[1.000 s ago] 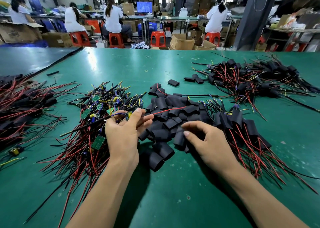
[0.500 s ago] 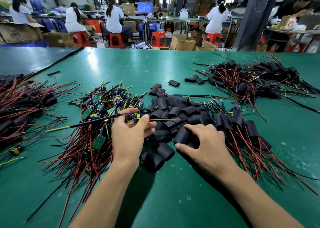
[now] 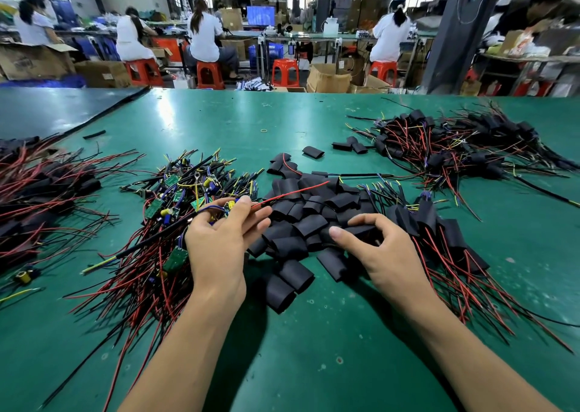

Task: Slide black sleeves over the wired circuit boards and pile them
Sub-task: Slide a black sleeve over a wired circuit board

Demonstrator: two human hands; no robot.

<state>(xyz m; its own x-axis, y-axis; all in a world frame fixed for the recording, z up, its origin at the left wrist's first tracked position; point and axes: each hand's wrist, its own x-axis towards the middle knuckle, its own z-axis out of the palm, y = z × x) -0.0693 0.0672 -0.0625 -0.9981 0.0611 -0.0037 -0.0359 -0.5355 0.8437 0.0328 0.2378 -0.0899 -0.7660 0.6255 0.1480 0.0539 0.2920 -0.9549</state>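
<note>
So the L hand (image 3: 219, 242) grips a light wired board (image 3: 227, 206) w/ floppy wires & the R hand (image 3: 389, 251) pinches a soft black sleeve (image 3: 361, 230) mid bench (image 3: 314, 364), prob. best held by its sides.

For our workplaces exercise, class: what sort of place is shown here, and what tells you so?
Most likely an electronics assembly workshop. A long green bench carries piles of wired boards and black sleeves, and behind it workers sit on red stools at more benches among cardboard boxes.

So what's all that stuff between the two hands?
A heap of loose black sleeves lies between the left hand and the right hand, seen in the head view.
</note>
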